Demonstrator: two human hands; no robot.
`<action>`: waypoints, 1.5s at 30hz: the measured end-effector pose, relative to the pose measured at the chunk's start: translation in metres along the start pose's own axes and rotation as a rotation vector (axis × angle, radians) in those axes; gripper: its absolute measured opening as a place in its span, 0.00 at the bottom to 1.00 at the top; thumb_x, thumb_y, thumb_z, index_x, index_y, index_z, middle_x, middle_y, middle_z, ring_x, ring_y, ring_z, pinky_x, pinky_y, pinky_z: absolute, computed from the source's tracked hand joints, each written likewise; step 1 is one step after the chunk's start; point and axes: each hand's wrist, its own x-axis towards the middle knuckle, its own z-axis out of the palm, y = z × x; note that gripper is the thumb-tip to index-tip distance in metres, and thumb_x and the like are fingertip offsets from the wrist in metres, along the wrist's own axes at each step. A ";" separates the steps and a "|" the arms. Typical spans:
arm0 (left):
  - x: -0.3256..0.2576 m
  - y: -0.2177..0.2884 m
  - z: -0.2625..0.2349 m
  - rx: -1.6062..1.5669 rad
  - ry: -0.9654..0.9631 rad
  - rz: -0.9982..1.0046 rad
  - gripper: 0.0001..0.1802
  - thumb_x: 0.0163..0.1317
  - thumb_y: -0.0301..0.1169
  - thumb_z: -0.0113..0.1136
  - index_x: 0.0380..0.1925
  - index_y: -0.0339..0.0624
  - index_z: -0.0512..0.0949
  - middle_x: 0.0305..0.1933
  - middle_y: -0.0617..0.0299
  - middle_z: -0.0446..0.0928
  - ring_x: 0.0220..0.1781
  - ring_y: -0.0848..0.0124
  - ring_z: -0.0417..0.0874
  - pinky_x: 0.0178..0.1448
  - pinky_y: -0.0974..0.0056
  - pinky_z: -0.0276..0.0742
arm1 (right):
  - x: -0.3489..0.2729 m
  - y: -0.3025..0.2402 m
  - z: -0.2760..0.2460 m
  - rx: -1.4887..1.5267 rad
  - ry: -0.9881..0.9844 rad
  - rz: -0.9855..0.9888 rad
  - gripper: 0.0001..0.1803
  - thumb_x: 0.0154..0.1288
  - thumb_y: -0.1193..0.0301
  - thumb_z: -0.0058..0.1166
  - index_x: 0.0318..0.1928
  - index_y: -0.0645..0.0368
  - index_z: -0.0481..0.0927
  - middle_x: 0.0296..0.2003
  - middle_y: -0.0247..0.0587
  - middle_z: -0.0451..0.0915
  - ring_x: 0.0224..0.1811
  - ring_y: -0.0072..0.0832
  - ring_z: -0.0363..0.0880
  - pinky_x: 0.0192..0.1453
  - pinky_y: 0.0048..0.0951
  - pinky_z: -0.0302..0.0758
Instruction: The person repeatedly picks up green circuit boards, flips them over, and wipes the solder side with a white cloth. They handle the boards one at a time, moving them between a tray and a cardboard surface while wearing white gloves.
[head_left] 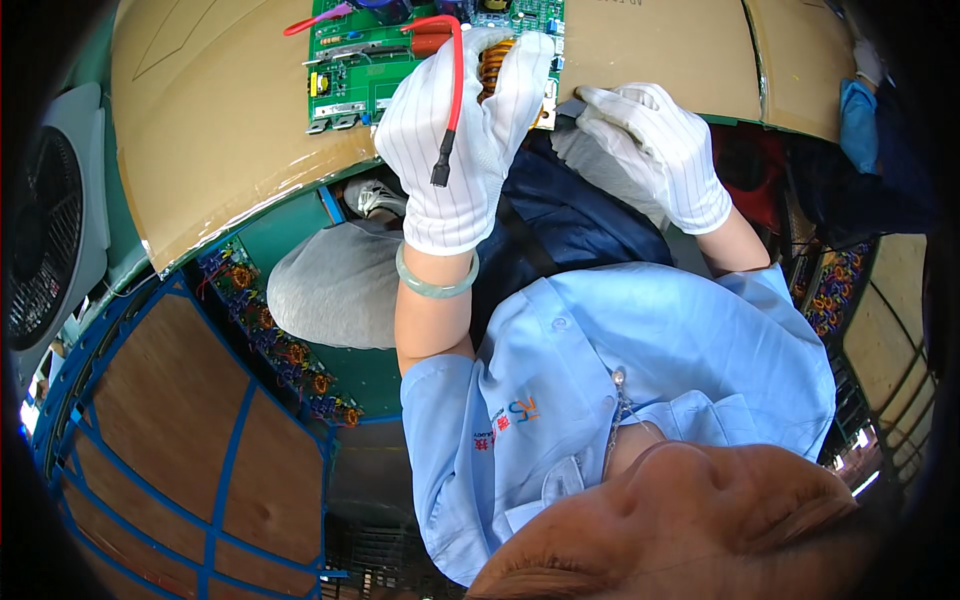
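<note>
A green circuit board (370, 60) lies on a cardboard-covered bench (220, 110) at the top. My left hand (455, 140), in a white striped glove with a pale green bangle at the wrist, grips the board's near edge over an orange copper coil (492, 62). A red wire (457, 70) with a black tip runs from the board across the back of this glove. My right hand (660, 150), also gloved, rests on the cardboard edge just right of the board, fingers bent, holding nothing that I can see.
A grey fan (50, 230) stands at the left. Below it is a blue-framed rack with brown panels (200, 450), and a row of boards with copper coils (285, 345) runs along it. More coils (830, 295) lie at the right. Another person's blue sleeve (858, 115) is at the top right.
</note>
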 end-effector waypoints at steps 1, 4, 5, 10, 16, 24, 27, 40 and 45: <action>-0.001 0.000 0.001 -0.008 -0.003 -0.009 0.14 0.57 0.42 0.72 0.33 0.45 0.83 0.26 0.59 0.81 0.25 0.60 0.82 0.30 0.62 0.77 | 0.000 0.000 0.000 -0.008 0.002 0.000 0.16 0.58 0.64 0.66 0.46 0.53 0.83 0.34 0.34 0.80 0.33 0.30 0.81 0.34 0.27 0.77; 0.000 -0.001 0.002 -0.014 0.009 0.006 0.15 0.57 0.43 0.72 0.33 0.45 0.83 0.26 0.59 0.81 0.25 0.60 0.82 0.30 0.62 0.77 | -0.006 0.004 0.004 0.028 0.018 -0.066 0.16 0.58 0.65 0.66 0.46 0.54 0.83 0.34 0.34 0.80 0.33 0.30 0.81 0.34 0.27 0.77; 0.000 -0.001 0.002 -0.014 0.017 0.017 0.15 0.57 0.43 0.72 0.32 0.45 0.83 0.25 0.59 0.81 0.24 0.60 0.82 0.29 0.62 0.77 | -0.005 0.004 0.003 0.029 0.005 -0.054 0.16 0.58 0.65 0.66 0.46 0.54 0.83 0.34 0.34 0.80 0.33 0.30 0.81 0.35 0.27 0.77; 0.001 0.000 0.002 0.004 0.052 0.035 0.15 0.57 0.43 0.72 0.32 0.44 0.83 0.25 0.59 0.81 0.24 0.60 0.82 0.29 0.63 0.76 | 0.001 0.001 -0.001 -0.009 -0.018 -0.018 0.16 0.57 0.65 0.67 0.46 0.54 0.83 0.34 0.34 0.81 0.34 0.30 0.81 0.35 0.27 0.78; 0.004 0.011 -0.008 -0.021 -0.058 -0.064 0.10 0.60 0.33 0.69 0.35 0.37 0.85 0.29 0.55 0.85 0.29 0.69 0.86 0.37 0.68 0.81 | -0.002 0.002 -0.002 0.005 -0.033 -0.060 0.17 0.56 0.65 0.67 0.46 0.53 0.83 0.36 0.33 0.82 0.35 0.30 0.82 0.35 0.27 0.78; 0.004 0.012 -0.008 -0.009 -0.061 -0.065 0.10 0.60 0.33 0.69 0.35 0.37 0.85 0.30 0.55 0.85 0.29 0.68 0.87 0.37 0.68 0.81 | -0.003 0.004 -0.001 0.029 -0.030 -0.126 0.17 0.53 0.67 0.68 0.45 0.53 0.84 0.43 0.32 0.84 0.40 0.30 0.83 0.37 0.27 0.79; 0.006 0.012 -0.009 0.003 -0.057 -0.049 0.10 0.60 0.33 0.69 0.35 0.38 0.85 0.30 0.55 0.85 0.30 0.68 0.87 0.38 0.68 0.81 | -0.004 0.002 -0.002 0.048 -0.036 -0.097 0.17 0.52 0.68 0.68 0.44 0.54 0.84 0.43 0.32 0.84 0.40 0.30 0.83 0.37 0.27 0.80; 0.003 0.009 -0.007 0.023 -0.055 -0.052 0.10 0.61 0.34 0.68 0.35 0.38 0.85 0.30 0.54 0.85 0.30 0.67 0.87 0.38 0.67 0.81 | -0.002 0.006 -0.001 0.043 -0.010 -0.107 0.17 0.54 0.67 0.68 0.45 0.56 0.84 0.39 0.33 0.84 0.38 0.30 0.83 0.34 0.26 0.79; 0.004 0.009 -0.010 0.017 -0.078 -0.072 0.10 0.61 0.34 0.68 0.35 0.38 0.85 0.31 0.54 0.85 0.30 0.67 0.87 0.38 0.67 0.81 | -0.008 0.002 0.000 0.084 -0.059 -0.129 0.17 0.55 0.67 0.68 0.45 0.55 0.84 0.35 0.33 0.83 0.34 0.28 0.82 0.31 0.25 0.76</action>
